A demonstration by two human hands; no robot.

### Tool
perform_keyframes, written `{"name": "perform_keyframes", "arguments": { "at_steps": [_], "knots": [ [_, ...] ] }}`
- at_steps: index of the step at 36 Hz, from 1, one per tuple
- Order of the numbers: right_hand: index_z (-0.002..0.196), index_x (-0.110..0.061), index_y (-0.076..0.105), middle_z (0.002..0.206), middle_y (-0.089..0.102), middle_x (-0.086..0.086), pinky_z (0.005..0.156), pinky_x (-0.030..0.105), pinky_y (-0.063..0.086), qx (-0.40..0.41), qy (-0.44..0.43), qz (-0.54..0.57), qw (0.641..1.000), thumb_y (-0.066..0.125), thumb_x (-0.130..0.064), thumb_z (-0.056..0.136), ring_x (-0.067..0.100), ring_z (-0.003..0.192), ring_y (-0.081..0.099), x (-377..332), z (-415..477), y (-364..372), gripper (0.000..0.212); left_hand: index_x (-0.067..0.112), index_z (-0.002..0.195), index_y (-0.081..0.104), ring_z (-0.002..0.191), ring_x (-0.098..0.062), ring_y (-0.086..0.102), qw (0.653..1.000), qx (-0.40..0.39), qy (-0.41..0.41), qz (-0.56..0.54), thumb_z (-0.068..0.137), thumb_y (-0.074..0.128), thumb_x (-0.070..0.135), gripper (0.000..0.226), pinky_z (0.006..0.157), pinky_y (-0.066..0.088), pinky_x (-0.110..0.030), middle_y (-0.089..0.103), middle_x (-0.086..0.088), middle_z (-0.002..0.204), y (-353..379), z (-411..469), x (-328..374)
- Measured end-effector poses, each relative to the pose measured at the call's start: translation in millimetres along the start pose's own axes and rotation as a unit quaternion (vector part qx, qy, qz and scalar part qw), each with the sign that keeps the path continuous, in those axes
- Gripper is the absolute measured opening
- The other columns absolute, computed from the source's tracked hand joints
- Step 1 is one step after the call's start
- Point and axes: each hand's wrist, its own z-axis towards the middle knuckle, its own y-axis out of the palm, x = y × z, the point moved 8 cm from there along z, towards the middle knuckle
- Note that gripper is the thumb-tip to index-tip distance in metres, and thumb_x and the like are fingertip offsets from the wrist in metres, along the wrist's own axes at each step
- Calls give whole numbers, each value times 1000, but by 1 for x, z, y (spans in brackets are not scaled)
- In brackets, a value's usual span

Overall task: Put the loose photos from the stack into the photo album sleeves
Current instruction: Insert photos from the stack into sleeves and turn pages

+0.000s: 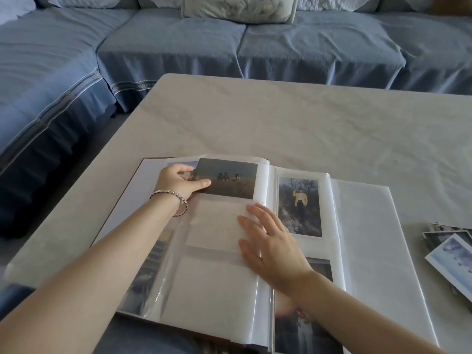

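One wide-angle view only, worn on the person's head: it looks forward and steeply down, close over the open white-paged photo album (370, 238) lying on the pale marbled desk (281, 118) at the near edge, and takes in the blue fabric-covered sofa (178, 52) beyond the desk's far side.

Dim, soft daylight; wide-angle bowing, slight blur at edges.

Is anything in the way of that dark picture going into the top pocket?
Nothing visible blocks it. The left hand pinches the dark rectangular photo by its left edge, at the top clear plastic sleeve. The right hand lies flat on the empty sleeve below, out of its path.
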Motion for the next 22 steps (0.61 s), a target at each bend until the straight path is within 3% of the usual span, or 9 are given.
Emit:
{"name": "perform_keyframes", "arguments": {
  "at_steps": [1, 4, 6, 8, 10, 16, 19, 22],
  "knots": [
    [129, -10, 55, 142, 44, 8, 106, 37, 32, -3, -5, -2, 1000, 48, -34, 93, 23, 138, 31, 1, -1, 0, 43, 18, 97, 60, 70, -10, 60, 1000, 1, -8, 11, 61, 87, 18, 46, 65, 51, -26, 63, 3, 83, 0, 1, 0],
    [136, -15, 47, 149, 33, 0, 112, 31, 22, -33, -16, -5, 999, 44, -38, 96, 14, 143, 17, 4, -1, 3, 46, 10, 104, 64, 53, -4, 57, 1000, 8, -28, 1, 60, 87, 14, 50, 51, 46, -19, 59, 11, 68, -1, 0, 4],
    [138, -17, 45, 151, 30, -2, 113, 31, 20, -44, -21, -8, 999, 44, -38, 96, 12, 144, 13, 6, -1, 4, 47, 6, 106, 65, 44, 1, 57, 999, 8, -34, -20, 61, 87, 11, 50, 46, 46, -14, 61, 11, 69, -3, -1, 4],
    [137, -15, 46, 150, 32, 0, 113, 33, 22, -46, -29, -8, 999, 46, -37, 95, 14, 143, 15, 7, 0, 2, 46, 6, 106, 67, 52, 3, 58, 999, 9, -29, -17, 61, 86, 12, 49, 62, 48, -15, 68, 4, 84, -5, -2, 5],
    [137, -16, 45, 151, 31, -1, 111, 32, 20, -55, -32, -12, 998, 46, -37, 95, 13, 143, 14, 6, 1, 2, 47, 7, 106, 68, 63, 2, 57, 1000, 14, -14, -4, 63, 86, 14, 46, 75, 45, -20, 67, 4, 82, -7, -3, 9],
    [140, -21, 41, 153, 25, -6, 107, 19, 9, -82, -34, -24, 996, 46, -38, 96, 6, 143, 8, 8, 4, 1, 48, 18, 79, 67, 69, 0, 59, 997, -17, 51, 57, 72, 80, 17, 15, 67, 41, -15, 66, 6, 77, -4, -9, 24],
    [141, -24, 39, 153, 23, -10, 108, 19, 11, -91, -30, -23, 995, 44, -39, 96, 3, 142, 5, 10, 4, 2, 48, 22, 70, 65, 71, -5, 61, 996, -33, 63, 59, 75, 78, 15, 15, 76, 44, -20, 67, 7, 75, -2, -9, 28],
    [141, -25, 39, 153, 23, -10, 110, 22, 15, -94, -25, -11, 995, 45, -38, 96, 2, 142, 6, 11, 3, 2, 47, 24, 65, 66, 64, -8, 60, 997, -11, 65, 43, 73, 79, 14, 18, 74, 45, -22, 66, 6, 67, -6, -8, 28]
  ]
}}
